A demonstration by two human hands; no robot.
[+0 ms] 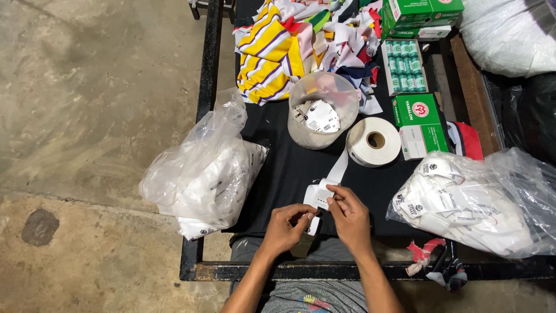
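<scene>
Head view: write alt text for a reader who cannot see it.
Two bare hands, left hand and right hand, pinch the end of a white label strip running from a roll on a black table. A clear tub, two label-filled bags, green boxes and fabric scraps surround them.

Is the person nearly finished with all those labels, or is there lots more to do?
Some looks done: loose labels sit in the clear tub, and two plastic bags are stuffed with them. Right now the left hand and right hand hold the end of the white strip coming off the roll. The roll is thick, so probably plenty is left.
</scene>
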